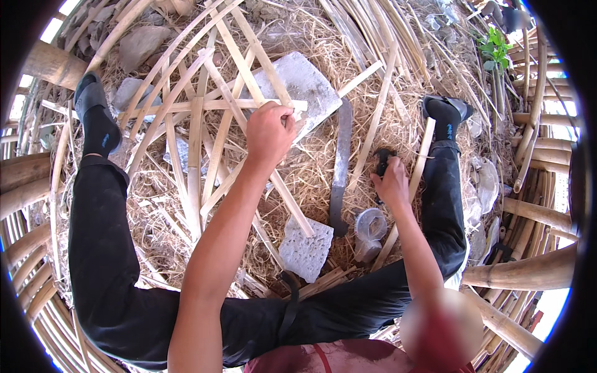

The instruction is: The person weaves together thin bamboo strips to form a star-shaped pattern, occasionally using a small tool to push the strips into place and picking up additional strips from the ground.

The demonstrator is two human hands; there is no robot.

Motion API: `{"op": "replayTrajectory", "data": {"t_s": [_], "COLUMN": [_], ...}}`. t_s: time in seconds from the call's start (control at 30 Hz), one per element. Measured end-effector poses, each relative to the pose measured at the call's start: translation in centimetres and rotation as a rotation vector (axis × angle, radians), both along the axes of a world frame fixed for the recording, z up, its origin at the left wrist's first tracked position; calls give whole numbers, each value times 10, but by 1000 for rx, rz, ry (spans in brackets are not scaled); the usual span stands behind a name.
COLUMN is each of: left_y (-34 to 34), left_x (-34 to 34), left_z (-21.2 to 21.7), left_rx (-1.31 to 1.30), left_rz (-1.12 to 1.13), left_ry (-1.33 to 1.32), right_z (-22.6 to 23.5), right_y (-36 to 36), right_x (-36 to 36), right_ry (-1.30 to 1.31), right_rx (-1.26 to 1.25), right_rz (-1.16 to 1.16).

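My left hand (270, 133) is closed at the crossing of several pale bamboo strips (239, 104), its fingers pinching near the end of one strip; what exactly lies between the fingertips is partly hidden. The strips form a loose, open lattice to the left of the hand. Under the far strips is a flat grey stone block (311, 87). My right hand (393, 181) grips a small black object (384, 160), whose kind I cannot make out, just above the straw. Between the hands lies a long dark machete-like blade (341, 155).
Nearer me are a pitted grey block (306, 248) and a clear plastic cup (370, 227). Long bamboo strips (373, 31) lie at the far side. Straw covers the ground between my outstretched legs (99, 242). Bamboo poles (528, 273) stand at both sides.
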State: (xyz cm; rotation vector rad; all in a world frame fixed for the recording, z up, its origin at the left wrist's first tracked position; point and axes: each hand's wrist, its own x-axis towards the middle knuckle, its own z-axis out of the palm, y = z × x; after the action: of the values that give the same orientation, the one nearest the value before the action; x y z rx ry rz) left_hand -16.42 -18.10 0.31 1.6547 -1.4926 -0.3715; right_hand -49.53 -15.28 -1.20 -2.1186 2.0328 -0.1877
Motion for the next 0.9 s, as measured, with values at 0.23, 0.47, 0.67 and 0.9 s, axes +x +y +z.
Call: {"op": "replayTrajectory", "data": {"t_s": [0.23,0.47,0.67,0.9], "left_y": [-2,-1,-2,-2], "left_x": [0,3,-5,1], "left_z": [3,-3,4,-4], "left_rx": [-8,-56,-36,-77], "left_rz": [-18,-13,-16,18], "left_ry": [-27,-46,-43,-14], "right_z": [-7,46,83,108], "right_y": [-30,-27,-39,-53], "right_x": [-38,32,114,161], "right_ry": [-798,-1715,-827,-443], "right_rx": [482,644,412,29], "right_rz": [-535,-513,0,484]}}
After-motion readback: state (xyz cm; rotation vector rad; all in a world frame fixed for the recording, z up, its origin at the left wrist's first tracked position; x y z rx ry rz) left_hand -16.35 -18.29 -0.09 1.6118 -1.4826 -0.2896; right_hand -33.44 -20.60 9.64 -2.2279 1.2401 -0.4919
